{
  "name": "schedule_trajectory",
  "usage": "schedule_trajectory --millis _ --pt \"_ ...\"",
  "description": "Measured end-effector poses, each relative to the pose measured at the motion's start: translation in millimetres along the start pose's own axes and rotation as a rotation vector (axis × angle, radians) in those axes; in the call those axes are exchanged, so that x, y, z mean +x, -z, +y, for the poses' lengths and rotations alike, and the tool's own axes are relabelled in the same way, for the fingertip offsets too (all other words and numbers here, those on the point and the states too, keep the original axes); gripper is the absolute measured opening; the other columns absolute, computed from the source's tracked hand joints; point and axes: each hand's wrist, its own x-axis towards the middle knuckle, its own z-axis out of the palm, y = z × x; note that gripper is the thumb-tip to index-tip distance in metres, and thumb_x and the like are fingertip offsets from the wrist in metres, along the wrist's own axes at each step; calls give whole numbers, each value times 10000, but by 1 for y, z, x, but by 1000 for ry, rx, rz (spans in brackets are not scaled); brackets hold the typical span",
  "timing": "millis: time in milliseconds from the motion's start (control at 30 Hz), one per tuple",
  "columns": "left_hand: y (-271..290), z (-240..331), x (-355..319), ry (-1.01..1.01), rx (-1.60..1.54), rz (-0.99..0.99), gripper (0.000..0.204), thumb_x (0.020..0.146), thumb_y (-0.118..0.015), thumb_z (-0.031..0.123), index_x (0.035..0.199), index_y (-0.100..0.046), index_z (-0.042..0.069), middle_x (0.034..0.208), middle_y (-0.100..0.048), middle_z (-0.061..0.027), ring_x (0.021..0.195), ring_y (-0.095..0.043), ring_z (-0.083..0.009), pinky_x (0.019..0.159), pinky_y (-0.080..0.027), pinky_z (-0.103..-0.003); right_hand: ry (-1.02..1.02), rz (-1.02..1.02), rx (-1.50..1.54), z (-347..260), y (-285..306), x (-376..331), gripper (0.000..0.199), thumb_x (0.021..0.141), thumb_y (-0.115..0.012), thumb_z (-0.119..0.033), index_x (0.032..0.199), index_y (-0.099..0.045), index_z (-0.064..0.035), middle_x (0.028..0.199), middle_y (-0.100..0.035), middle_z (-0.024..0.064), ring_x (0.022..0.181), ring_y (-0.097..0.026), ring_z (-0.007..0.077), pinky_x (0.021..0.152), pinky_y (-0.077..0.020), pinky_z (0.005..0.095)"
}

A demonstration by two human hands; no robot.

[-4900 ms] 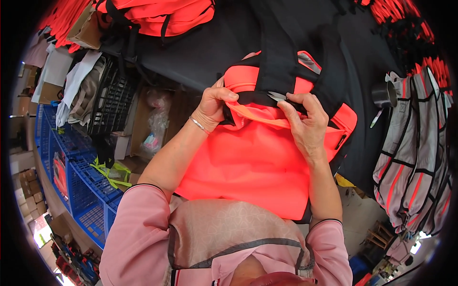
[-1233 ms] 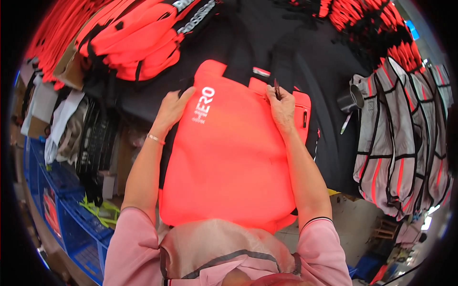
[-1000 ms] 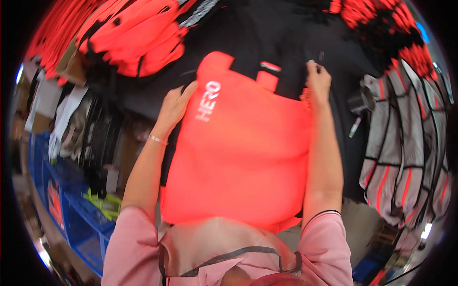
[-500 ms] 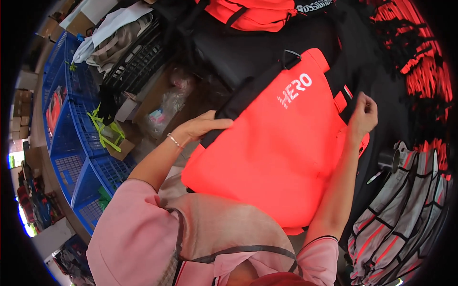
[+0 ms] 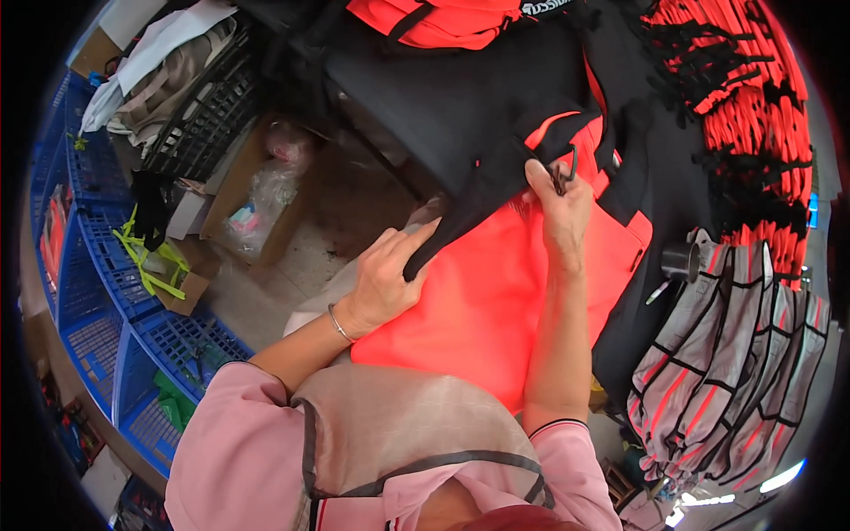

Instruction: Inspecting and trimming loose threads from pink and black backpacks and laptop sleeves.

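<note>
Blue plastic crates [image 5: 99, 323], open mesh, in a row at the left edge. Yellow-green straps [image 5: 150, 276], loose, beside the crates. Black crate [image 5: 208, 119], far left, with white paper [image 5: 168, 40] and grey-brown cloth [image 5: 164, 93] at its top. Cardboard box [image 5: 232, 196], right of the black crate, holding clear plastic wrapping [image 5: 270, 190]. Bracelet [image 5: 337, 320], silver-coloured, on the left wrist. Left hand [image 5: 387, 281]: forefinger stretched out, other fingers curled, gripping the black side of the bag. Desk [image 5: 416, 97], dark-topped, far side. Red bundle [image 5: 434, 22] with black straps, at the far edge. Bag [image 5: 474, 310], bright orange-red and black, in the middle, between both hands, its near end against the person's front. Right hand [image 5: 558, 190]: closed around a small dark item [image 5: 558, 180], mostly hidden, kind unclear; at the bag's far end. Metal cup [image 5: 680, 261], right. Grey pouches [image 5: 699, 372], black-edged with red stripes, near right. Red-and-black pile [image 5: 753, 133], far right.
</note>
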Motion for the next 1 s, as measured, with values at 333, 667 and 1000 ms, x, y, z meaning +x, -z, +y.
schedule_trajectory --millis 333,667,1000 --pt "-2 -11 -16 -115 81 24 560 662 -739 1 1213 -650 39 741 -537 -101 660 -524 -266 611 -459 -354 59 -32 266 43 8 -20 151 900 -721 -165 864 -624 -55 709 -576 -27 592 -515 63 570 -424 222" --pt "48 -32 -35 453 -365 -531 1000 623 -873 363 1413 -406 -36 1317 -565 -169 1230 -515 -274 1070 -383 -370 156 40 150 59 11 8 273 893 -738 -227 726 -565 -96 642 -522 -34 619 -479 64 632 -375 234" --pt "40 -5 -41 583 -216 -251 685 613 -880 216 1199 -604 -5 1013 -676 -127 940 -646 -192 879 -508 -317 80 67 264 73 16 30 174 877 -755 -180 846 -608 -93 661 -532 -54 591 -471 49 574 -351 204"
